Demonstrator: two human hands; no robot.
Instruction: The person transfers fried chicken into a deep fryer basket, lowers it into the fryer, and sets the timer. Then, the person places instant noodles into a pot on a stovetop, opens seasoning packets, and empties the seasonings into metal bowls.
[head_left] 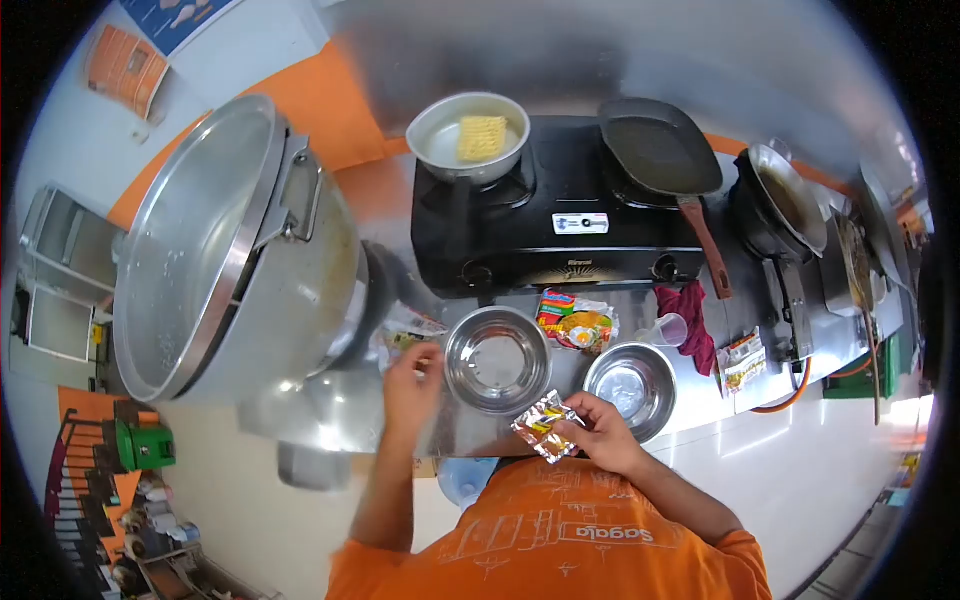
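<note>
My right hand (603, 436) grips a shiny silver seasoning sachet (546, 428) between thumb and fingers, just below the near rim of a steel bowl (456, 372). To the left of that bowl is my left hand (412, 388), its fingers curled together; whether a small piece is in them cannot be made out. A crumpled wrapper (408, 326) lies just beyond it. Right of the first bowl stands a second steel bowl (667, 400). Behind them rests an instant noodle packet (578, 322). On the stove's left burner, a pot (432, 150) contains a block of dry noodles (482, 138).
A black two-burner stove (570, 262) carries a square frying pan (660, 150) on its right. A large metal pot (310, 270) stands tall at left. Near the right bowl are a clear plastic cup (666, 330), a maroon cloth (684, 318) and another packet (742, 362).
</note>
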